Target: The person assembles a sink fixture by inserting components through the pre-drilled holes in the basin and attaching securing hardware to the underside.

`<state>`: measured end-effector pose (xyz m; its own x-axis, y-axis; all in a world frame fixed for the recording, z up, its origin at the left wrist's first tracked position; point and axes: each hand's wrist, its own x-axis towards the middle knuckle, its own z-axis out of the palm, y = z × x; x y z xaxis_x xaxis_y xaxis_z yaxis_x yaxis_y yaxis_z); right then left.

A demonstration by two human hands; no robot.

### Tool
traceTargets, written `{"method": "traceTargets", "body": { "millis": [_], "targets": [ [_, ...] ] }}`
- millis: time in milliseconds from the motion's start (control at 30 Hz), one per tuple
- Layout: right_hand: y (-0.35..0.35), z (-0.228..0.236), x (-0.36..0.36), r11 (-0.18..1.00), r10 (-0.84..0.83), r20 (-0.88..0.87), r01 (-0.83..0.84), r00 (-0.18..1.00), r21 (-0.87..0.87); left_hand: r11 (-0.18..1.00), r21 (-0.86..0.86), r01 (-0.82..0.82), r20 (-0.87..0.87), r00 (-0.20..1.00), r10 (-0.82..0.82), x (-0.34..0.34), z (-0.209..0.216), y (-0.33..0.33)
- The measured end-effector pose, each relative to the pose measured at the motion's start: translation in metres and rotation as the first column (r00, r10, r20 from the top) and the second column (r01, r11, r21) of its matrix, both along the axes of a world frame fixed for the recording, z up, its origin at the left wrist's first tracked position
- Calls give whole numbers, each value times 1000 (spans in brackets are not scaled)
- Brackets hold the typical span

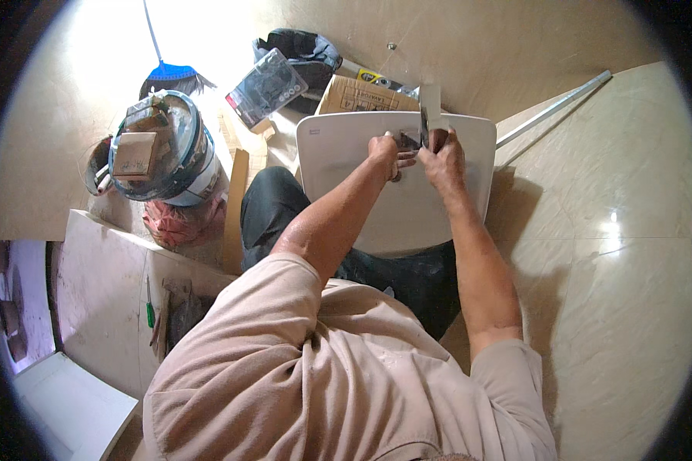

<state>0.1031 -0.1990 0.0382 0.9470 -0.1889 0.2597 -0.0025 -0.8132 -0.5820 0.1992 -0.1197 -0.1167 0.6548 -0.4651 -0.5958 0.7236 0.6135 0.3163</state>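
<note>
A white basin (338, 192) with rounded corners lies in front of me, over my lap and between my legs. Near its far edge rises an upright, shiny metal tap (425, 115) with squared sides. My right hand (444, 163) is closed round the tap's lower part, thumb and fingers bent against it. Just left of it, my left hand (390, 156) has its fingers curled toward a small dark spot (409, 141) on the basin. Whether that spot is a hole or a part in my fingers is unclear. The fingertips are partly hidden.
Beyond the basin sit a cardboard box (361, 96), a clear plastic case (267, 87) and a dark bag (300, 48). At left stands a bucket (200, 154) topped with small boxes, near a blue broom (169, 73). A metal bar (553, 109) extends right.
</note>
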Motion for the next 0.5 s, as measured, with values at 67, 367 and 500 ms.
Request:
{"method": "traceTargets", "body": {
  "millis": [67, 367, 500],
  "targets": [
    [-10, -12, -16, 998, -49, 58, 50, 997, -29, 996, -72, -53, -236, 971, 35, -8, 22, -11],
    [-7, -35, -78, 997, -25, 153, 14, 988, 70, 996, 11, -86, -95, 992, 86, -17, 30, -22],
    [-17, -45, -100, 997, 15, 210, -31, 978, 72, 994, 28, 108, 10, 994, -108, -20, 12, -28]
  ]
}}
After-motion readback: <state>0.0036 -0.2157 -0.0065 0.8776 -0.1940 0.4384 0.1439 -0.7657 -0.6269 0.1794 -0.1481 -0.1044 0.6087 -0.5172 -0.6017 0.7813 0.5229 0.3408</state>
